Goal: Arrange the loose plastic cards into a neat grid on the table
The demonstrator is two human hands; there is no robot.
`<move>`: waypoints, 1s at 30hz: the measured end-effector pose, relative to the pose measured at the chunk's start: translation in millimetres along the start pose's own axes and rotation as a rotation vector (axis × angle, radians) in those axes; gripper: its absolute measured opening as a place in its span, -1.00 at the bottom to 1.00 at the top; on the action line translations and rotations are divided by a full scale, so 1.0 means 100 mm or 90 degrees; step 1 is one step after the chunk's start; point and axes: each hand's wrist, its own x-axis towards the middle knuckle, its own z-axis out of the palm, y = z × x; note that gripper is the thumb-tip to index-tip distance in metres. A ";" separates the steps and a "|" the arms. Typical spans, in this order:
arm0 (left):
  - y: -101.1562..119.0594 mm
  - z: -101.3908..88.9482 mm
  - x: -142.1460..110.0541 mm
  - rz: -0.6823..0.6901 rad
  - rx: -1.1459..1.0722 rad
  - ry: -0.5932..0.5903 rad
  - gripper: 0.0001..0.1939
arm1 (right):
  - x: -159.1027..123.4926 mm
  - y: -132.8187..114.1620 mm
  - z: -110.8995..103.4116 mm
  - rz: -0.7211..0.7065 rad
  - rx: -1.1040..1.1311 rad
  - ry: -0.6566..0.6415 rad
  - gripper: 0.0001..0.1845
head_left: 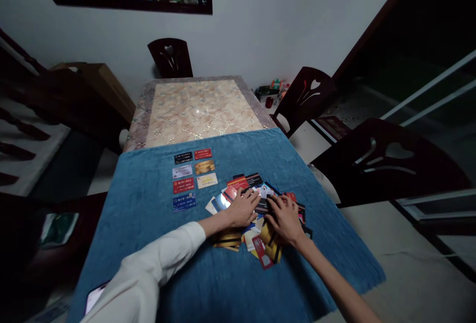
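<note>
A loose heap of plastic cards (230,238) in several colours lies on the blue cloth (148,243). My left hand (243,208) rests on the heap's left part, fingers stretched out over the cards. On the right part lies my right hand (286,219), its fingers spread and palm down. Neither hand appears to grip a card. To the left of the heap, cards stand apart in two columns: a black card (183,158), a silver card (182,171), a red card (183,185) and a blue card (184,202), beside another red card (203,154), a gold card (205,166) and a cream card (207,180).
The cloth covers the near part of a marble-patterned table (197,110). Dark wooden chairs stand behind it (171,58) and along its right side (305,92). A phone (94,297) lies at the near left, partly under my sleeve. A cardboard box (111,82) leans at the left.
</note>
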 end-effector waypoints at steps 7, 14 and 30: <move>0.03 0.09 0.07 0.028 0.021 0.004 -0.48 | -0.11 0.05 0.06 0.003 0.015 -0.018 -0.57; 0.06 0.15 0.06 0.037 0.027 0.022 -0.63 | -0.16 0.03 0.11 -0.029 0.045 0.021 -0.64; 0.06 0.27 -0.05 0.164 0.130 0.156 -0.82 | -0.28 0.09 0.09 -0.135 0.117 0.146 -0.73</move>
